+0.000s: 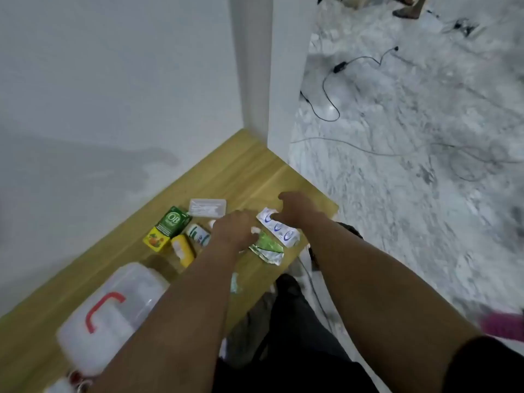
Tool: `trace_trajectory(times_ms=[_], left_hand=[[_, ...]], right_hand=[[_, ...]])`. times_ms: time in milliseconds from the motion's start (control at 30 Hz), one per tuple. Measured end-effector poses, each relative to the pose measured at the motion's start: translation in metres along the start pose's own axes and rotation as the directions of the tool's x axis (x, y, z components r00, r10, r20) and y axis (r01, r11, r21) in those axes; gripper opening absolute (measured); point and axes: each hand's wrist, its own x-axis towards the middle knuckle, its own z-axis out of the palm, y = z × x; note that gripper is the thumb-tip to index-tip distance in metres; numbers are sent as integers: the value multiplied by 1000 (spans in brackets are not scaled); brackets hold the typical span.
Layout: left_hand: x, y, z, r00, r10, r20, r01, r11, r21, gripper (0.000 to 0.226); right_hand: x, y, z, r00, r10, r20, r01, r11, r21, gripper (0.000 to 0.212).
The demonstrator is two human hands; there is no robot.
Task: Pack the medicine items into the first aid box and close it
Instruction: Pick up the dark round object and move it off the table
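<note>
step: items gathered off table (255,171) | left hand (234,229): grip cannot be told | right hand (295,209): spread on sachet strip (279,226) | advice: strip pinched flat, box (113,310) opened first

Bare forearms, black short sleeve (482,367) — right arm, dark trousers (289,330)

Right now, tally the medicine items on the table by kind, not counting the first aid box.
Cartons: 2, green carton, yellow carton
Bottles: 2, yellow bottle, white bottle
Sachet strips: 2, blue-and-white strip, green strip
Clear plastic case: 1
Total: 7 clearly visible
</note>
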Motion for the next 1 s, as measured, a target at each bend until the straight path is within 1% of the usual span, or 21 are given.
trace_trajectory(times_ms=[33,100,167,233,300,367,400,467,500,533,633,733,767,867,933,1000], left_hand=[[4,4,4,1000,-17,25,17,1000,19,48],[14,9,16,999,-21,26,19,999,46,44],[21,14,30,998,-3,55,-3,993,115,42],[28,18,41,998,6,64,-17,984,176,43],[33,18,54,1000,8,22,-13,972,236,46],[39,16,63,999,30,-29,-23,978,208,51],[43,14,66,999,37,-25,-32,986,164,51],[54,11,68,998,49,25,-51,994,93,49],[58,10,67,998,48,45,-52,996,69,47],[62,10,67,998,39,52,-41,998,42,45],[71,17,57,995,-5,96,6,1000,-12,41],[79,41,39,995,20,95,-16,999,-49,44],[84,52,34,996,43,83,-39,998,-51,42],[102,100,18,990,132,58,-128,990,-65,30],[114,140,12,975,212,63,-207,975,-84,26],[127,178,13,957,278,83,-275,960,-48,24]], right_hand=[[3,8,5,999,31,32,-31,999,12,60],[10,22,18,995,74,63,-76,997,31,64],[14,31,34,990,112,87,-115,993,29,66],[21,36,48,988,138,75,-140,990,27,68],[26,38,59,988,148,44,-148,989,-13,74],[29,39,68,988,153,19,-153,988,-11,76],[30,39,70,987,163,9,-163,987,13,75],[33,43,73,979,201,21,-202,975,89,73],[35,46,72,975,217,36,-220,965,144,71],[35,50,69,972,228,60,-235,950,205,65],[32,70,62,964,254,76,-264,897,354,26],[17,99,48,923,381,48,-357,805,475,36],[10,110,43,903,428,37,-385,769,509,36],[-11,149,27,836,547,45,-461,654,599,25],[-22,175,19,789,613,44,-506,607,613,15],[-30,198,15,750,659,57,-553,577,602,11]])
